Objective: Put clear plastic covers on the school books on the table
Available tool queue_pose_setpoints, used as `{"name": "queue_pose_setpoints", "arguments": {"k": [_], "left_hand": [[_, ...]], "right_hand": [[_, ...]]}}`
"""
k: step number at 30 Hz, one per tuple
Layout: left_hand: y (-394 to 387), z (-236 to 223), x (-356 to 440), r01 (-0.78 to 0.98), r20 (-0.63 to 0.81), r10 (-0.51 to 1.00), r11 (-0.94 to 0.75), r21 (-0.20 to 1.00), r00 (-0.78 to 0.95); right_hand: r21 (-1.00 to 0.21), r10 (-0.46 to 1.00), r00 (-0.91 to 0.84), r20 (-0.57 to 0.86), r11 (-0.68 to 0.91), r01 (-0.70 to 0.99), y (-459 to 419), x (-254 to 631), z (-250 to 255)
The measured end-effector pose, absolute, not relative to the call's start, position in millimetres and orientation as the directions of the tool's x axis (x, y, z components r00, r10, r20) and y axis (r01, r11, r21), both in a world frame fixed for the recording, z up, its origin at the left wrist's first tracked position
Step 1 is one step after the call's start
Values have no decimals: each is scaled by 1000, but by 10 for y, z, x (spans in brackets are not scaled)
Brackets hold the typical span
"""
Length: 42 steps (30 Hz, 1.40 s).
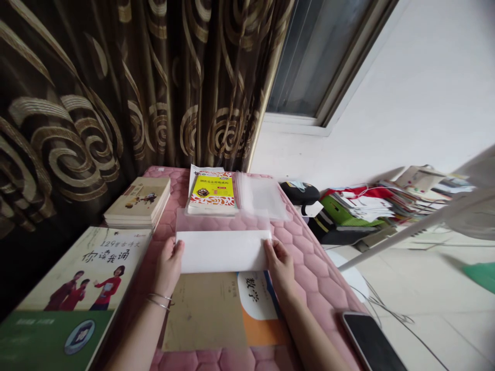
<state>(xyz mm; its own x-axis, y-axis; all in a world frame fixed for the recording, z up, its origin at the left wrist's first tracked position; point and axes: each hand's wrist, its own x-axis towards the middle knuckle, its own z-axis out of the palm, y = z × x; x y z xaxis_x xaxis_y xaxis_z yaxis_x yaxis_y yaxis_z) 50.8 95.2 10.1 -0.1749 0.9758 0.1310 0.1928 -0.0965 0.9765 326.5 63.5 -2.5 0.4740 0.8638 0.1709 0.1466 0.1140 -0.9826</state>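
Note:
My left hand (169, 265) and my right hand (279, 262) each pinch one side edge of a clear plastic book cover with a white strip (222, 251), held flat over the pink quilted surface (309, 268). Both hands are closed on it. Under it and nearer me lies an orange and white book (261, 309) with a brown paper sheet (204, 312) over its left half. Thin bracelets circle my left wrist.
A yellow book (212, 192) and a pile of clear covers (261, 196) lie further back. A stack of books (139, 202) and a large illustrated book (83, 273) sit on the left. A phone (371, 342) lies at the right edge. Clutter of books (371, 206) is on the floor.

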Motion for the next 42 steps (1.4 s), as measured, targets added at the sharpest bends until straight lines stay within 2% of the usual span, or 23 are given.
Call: {"name": "queue_pose_setpoints", "arguments": {"k": [13,17,22,25,34,42], "left_hand": [[914,170,520,245,149,966,-95,965,-210],[919,166,503,171,112,980,-84,982,-163],[950,106,489,111,86,985,-70,991,-150],[956,91,493,130,81,983,-60,990,-163],[921,137,520,223,129,974,-85,971,-188],[904,206,540,260,134,966,-73,963,-223]], "right_hand": [[-973,841,507,188,88,214,652,3249,-39],[-972,835,522,177,64,227,644,3236,-16],[-983,856,491,164,103,149,612,3217,7],[-985,867,472,160,113,127,591,3214,11],[-976,848,498,180,91,199,618,3215,-1],[-983,854,492,171,115,142,617,3210,8]]}}
